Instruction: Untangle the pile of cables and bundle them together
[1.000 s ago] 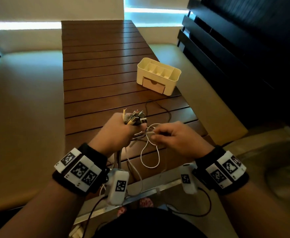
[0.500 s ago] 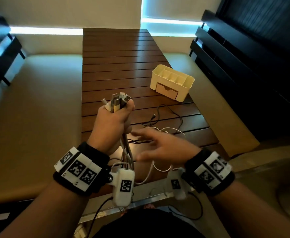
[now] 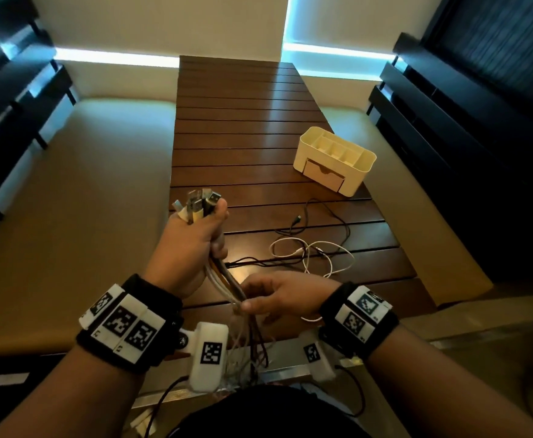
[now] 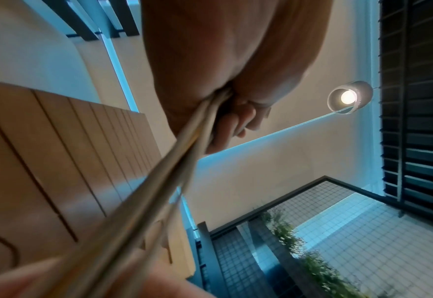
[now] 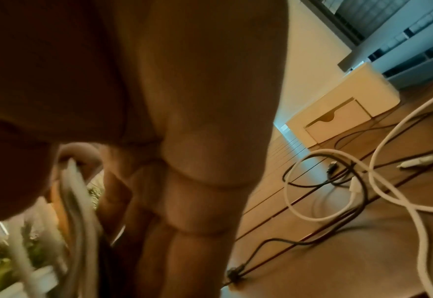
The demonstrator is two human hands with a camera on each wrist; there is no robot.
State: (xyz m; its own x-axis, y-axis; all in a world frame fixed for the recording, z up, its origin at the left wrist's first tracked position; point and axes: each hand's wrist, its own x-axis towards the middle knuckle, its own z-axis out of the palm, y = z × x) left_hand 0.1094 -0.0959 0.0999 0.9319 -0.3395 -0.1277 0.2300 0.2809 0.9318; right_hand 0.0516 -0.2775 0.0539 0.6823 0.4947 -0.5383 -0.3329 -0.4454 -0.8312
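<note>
My left hand (image 3: 195, 235) grips a bundle of several cables, their plug ends (image 3: 199, 202) sticking up out of the fist. The cable strands (image 3: 227, 284) run down from the fist toward the table's near edge; in the left wrist view the strands (image 4: 174, 161) stretch taut from the fist. Lower down my right hand (image 3: 274, 295) closes its thumb and fingers round the same strands (image 5: 75, 201). A loose white cable (image 3: 315, 254) and a thin black cable (image 3: 325, 216) lie tangled on the wooden table (image 3: 243, 128), right of my hands.
A cream desk organiser (image 3: 334, 159) with a small drawer stands at the table's right edge, beyond the loose cables. Pale cushioned benches (image 3: 78, 197) flank the table. Dark slatted furniture (image 3: 467, 153) rises on the right. The cable tails hang over the near edge.
My left hand has lifted the bundle higher and held it upright. My right hand let go of the white cable, crossed left and took hold of the hanging strands below the left fist.
</note>
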